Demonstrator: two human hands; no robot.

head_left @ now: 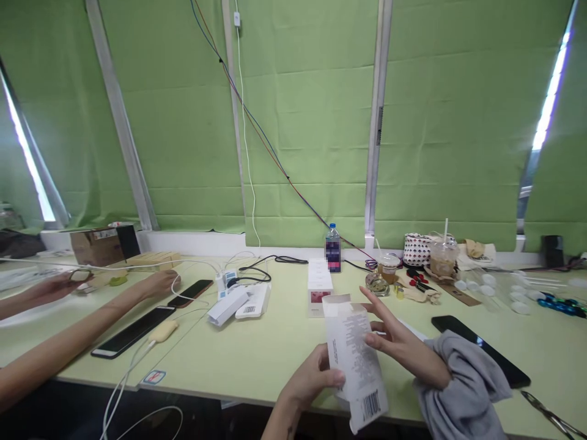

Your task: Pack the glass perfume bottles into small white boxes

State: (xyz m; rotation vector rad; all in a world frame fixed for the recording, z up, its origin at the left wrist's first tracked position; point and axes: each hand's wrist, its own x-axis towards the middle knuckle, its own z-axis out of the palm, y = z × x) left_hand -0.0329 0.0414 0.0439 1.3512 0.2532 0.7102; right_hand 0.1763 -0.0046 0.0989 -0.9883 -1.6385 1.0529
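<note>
A white cardboard carton (353, 351) with fine print and a barcode is tilted at the table's front edge. Flaps stand out at its top and bottom ends. My left hand (312, 379) grips its lower left side, thumb on the printed face. At the upper right side is my right hand (394, 339), its thumb over the carton's face and its index finger stretched up past the top; the contact of the other fingers is partly hidden. Just behind stands a row of white boxes (320, 278), the front one with a reddish picture.
Another person's hands (160, 284) are at the left, near phones (132, 332) and white cables. A white box (228, 307) lies left of centre. A bottle (333, 247) and drink cups (443, 256) stand behind. On the right are a black phone (481, 351) and metal scissors (548, 412).
</note>
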